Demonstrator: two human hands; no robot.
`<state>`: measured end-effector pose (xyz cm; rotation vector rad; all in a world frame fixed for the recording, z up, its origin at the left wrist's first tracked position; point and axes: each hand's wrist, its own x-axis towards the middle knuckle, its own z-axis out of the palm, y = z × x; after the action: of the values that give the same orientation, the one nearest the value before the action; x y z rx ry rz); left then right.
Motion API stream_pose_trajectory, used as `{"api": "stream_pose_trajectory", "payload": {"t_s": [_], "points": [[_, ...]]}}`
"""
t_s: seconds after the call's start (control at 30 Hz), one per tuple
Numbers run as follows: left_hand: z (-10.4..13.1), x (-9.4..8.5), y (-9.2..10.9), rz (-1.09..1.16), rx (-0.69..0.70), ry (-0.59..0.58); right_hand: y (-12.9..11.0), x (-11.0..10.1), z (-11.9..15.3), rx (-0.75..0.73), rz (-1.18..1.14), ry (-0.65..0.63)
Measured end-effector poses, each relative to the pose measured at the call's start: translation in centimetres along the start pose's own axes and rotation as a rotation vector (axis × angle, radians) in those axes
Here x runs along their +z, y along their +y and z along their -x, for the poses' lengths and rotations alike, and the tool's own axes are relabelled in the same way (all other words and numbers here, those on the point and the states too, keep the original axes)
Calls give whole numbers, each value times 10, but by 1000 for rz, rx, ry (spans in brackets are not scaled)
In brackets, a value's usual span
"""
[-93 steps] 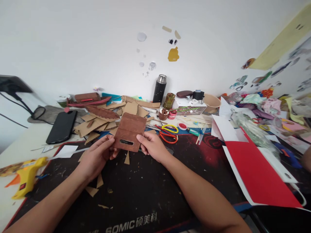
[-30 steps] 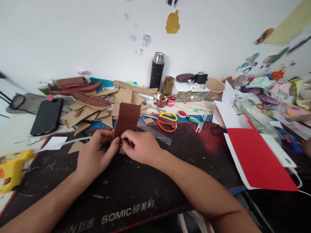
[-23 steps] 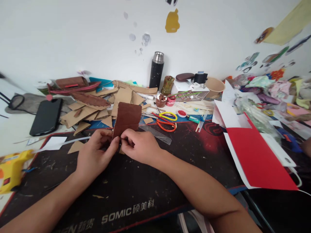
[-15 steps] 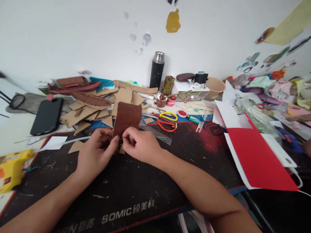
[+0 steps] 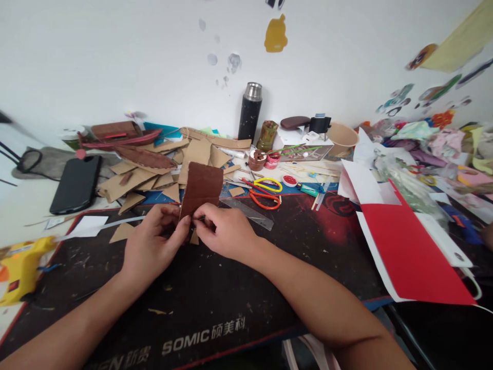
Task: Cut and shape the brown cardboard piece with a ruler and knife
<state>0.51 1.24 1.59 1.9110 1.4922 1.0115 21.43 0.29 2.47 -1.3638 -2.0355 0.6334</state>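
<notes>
One brown card [image 5: 204, 185]: held up above the dark mat [image 5: 215, 298], left of centre
Left hand [image 5: 156, 239]: gripping the card's near left edge, thumb in front
Right hand [image 5: 223, 231]: fingers bunched at its near edge; cannot tell what they pinch
Glue gun [image 5: 29, 262]: left, nearer than the phone [image 5: 76, 186]

The panel [image 5: 206, 182] is a plain reddish brown. Nearer than the panel, the mat [image 5: 231, 288] is black with white lettering and a red edge line. Left of the panel, cardboard scraps [image 5: 125, 187] are tan, a phone [image 5: 75, 185] is black and a glue gun [image 5: 29, 267] is yellow. Right of the panel, scissors [image 5: 269, 190] have one yellow and one orange-red handle, and a sheet [image 5: 416, 252] is solid red. Behind the panel, a flask [image 5: 249, 118] is black with pale specks and a silver cap.
</notes>
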Motion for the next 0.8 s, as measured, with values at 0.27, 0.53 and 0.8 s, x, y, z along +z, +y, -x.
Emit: {"api": "stream_pose_trajectory", "payload": {"t_s": [0.27,0.53,0.8], "points": [[0,1,5,69,-49,7,-3,1,-1,31,-11,-3],[-11,-3,17,300,-162,-31,6,2,3,-21,-129,60],[-11,-3,16,390,-219,-42,4,0,4,-66,-98,14]]}}
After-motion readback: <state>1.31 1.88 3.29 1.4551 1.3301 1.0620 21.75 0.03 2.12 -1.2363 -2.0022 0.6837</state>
